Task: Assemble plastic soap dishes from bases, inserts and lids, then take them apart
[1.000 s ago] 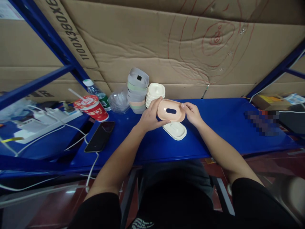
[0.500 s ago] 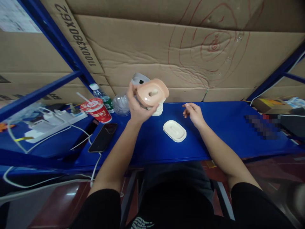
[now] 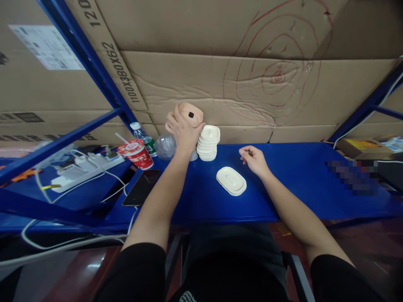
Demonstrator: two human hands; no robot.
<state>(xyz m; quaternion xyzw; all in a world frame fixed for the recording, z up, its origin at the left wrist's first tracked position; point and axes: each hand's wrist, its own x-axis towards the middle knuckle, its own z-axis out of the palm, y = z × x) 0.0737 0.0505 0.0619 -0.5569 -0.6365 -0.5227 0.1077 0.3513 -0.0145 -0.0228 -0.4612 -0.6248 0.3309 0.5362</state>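
My left hand [image 3: 185, 132] reaches to the back of the table, fingers wrapped round a peach-coloured oval plastic container [image 3: 195, 112] with a dark square on its face. Below the hand shows the bottom of a greyish object [image 3: 193, 156]; the rest of it is hidden. Just right of this hand stands a stack of several cream oval lids [image 3: 208, 144], leaning slightly. One single cream oval lid [image 3: 231, 181] lies flat on the table between my forearms. My right hand [image 3: 253, 159] hovers right of that lid, fingers curled in toward the thumb, with nothing visible in them.
The blue table [image 3: 292, 180] backs onto a cardboard wall [image 3: 195, 75]. At left are a red cup with a straw [image 3: 138, 154], a water bottle [image 3: 145, 138], a clear plastic container [image 3: 165, 147], a phone [image 3: 141, 186] and a power strip [image 3: 85, 170] with cables.
My left hand has moved back with the peach container and turned it, so a dark square faces me instead of its slotted oval side. My right hand's fingers have curled in slightly more.
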